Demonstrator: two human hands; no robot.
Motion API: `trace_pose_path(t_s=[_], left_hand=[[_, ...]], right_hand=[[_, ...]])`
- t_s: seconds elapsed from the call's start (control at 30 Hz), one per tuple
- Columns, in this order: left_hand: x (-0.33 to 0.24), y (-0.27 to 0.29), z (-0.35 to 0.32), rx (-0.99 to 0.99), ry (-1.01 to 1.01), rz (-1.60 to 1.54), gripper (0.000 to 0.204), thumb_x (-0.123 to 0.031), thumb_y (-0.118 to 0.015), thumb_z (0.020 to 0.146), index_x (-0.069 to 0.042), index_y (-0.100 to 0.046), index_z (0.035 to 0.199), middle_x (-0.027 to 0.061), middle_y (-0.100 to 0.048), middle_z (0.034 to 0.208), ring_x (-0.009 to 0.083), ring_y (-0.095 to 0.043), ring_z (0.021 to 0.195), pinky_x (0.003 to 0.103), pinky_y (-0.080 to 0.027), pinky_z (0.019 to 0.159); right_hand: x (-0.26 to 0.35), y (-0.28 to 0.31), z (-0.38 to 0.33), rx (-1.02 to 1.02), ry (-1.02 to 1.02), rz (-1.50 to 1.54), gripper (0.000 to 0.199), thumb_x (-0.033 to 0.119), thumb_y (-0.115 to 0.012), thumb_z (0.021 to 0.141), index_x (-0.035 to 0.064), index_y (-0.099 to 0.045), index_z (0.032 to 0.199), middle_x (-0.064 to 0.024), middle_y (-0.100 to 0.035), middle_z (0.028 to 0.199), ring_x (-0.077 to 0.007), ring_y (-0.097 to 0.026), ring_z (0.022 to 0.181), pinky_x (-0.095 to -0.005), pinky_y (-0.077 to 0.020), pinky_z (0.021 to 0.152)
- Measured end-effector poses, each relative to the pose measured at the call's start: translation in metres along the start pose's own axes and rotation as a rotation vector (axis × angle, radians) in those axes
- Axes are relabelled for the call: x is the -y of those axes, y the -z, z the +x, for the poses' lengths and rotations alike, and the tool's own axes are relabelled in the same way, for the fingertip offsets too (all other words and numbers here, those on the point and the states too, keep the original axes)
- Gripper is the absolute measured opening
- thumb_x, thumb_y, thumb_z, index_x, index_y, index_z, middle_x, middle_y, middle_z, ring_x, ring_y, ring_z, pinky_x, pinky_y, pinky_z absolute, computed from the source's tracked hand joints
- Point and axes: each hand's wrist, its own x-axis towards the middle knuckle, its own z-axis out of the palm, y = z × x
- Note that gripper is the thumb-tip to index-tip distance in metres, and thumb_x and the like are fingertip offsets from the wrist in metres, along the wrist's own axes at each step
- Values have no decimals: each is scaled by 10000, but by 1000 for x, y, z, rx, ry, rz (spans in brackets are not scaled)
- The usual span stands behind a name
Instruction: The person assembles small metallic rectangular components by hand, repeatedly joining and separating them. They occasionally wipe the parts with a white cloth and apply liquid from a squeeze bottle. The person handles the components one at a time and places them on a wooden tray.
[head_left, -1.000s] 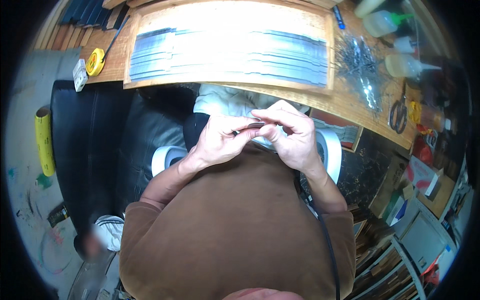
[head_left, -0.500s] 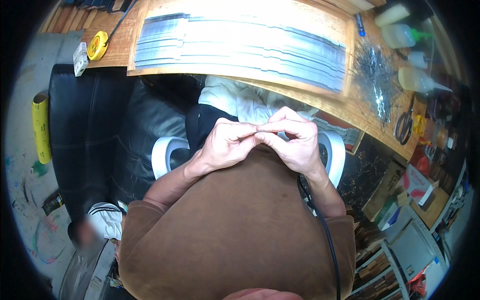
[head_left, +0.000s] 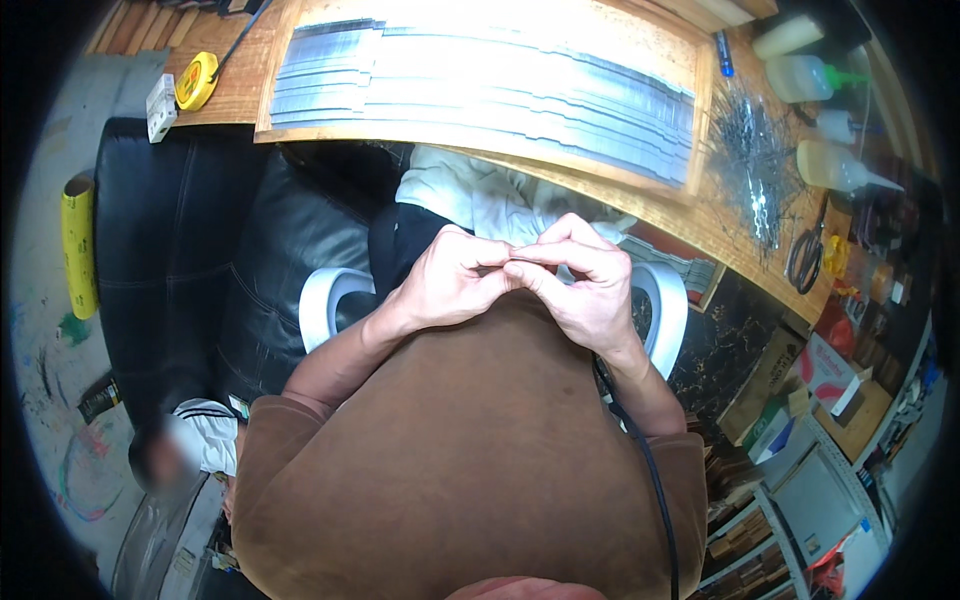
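Note:
My left hand [head_left: 452,280] and my right hand [head_left: 588,288] meet fingertip to fingertip in front of my chest. Both are closed in a pinch, thumb against forefinger. Whatever lies between the fingertips is too small and too covered to make out. Beyond them, on the wooden table [head_left: 762,262], a shallow wooden frame [head_left: 262,132] holds rows of thin grey strips [head_left: 460,95], washed out by bright light at the top. Right of it lies a tangled heap of fine dark wire-like pieces [head_left: 752,165].
Scissors [head_left: 806,255], a blue marker [head_left: 722,55] and squeeze bottles [head_left: 828,165] sit at the table's right. A yellow tape measure [head_left: 196,82] rests on the left. White chair arms [head_left: 322,310] flank me; a black sofa [head_left: 170,250] and another person [head_left: 210,437] are on my left.
The fingertips have shifted slightly against each other, still pinched together. The whole view has moved a little; nothing on the table has visibly changed place.

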Motion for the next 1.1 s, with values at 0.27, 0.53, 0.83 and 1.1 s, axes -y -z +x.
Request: trace_pose_path(t_s=[0.27,0.53,0.83,1.1], left_hand=[[-5,0,14,97,256,-75,194,-197,-813,914,-19,-793,988,96,-737,732,77,-638,694,283,-522,672],[9,13,52,246,508,-579,213,-128,-767,973,22,-780,1124,102,-808,975,138,-770,854,215,-608,682],[14,15,65,211,454,-550,160,-139,-748,989,10,-788,1032,78,-806,928,135,-749,781,228,-569,649],[-1,13,24,35,-24,49,117,-77,-735,918,-7,-791,994,158,-741,767,190,-699,631,312,-533,604]], right_hand=[[-8,5,-6,-58,-111,40,131,-38,-840,852,-26,-812,979,-50,-677,884,-95,-626,746,-232,-490,643],[-41,3,5,-153,-553,577,147,108,-713,1025,-31,-749,1055,-8,-683,802,-60,-606,626,-196,-513,566],[-51,-3,14,-211,-479,661,158,113,-712,1023,-32,-772,1036,-2,-698,796,-37,-566,605,-198,-466,545],[0,-9,2,-202,-2,-38,164,-26,-844,849,-11,-811,1009,-58,-663,884,-94,-615,708,-244,-488,616]])
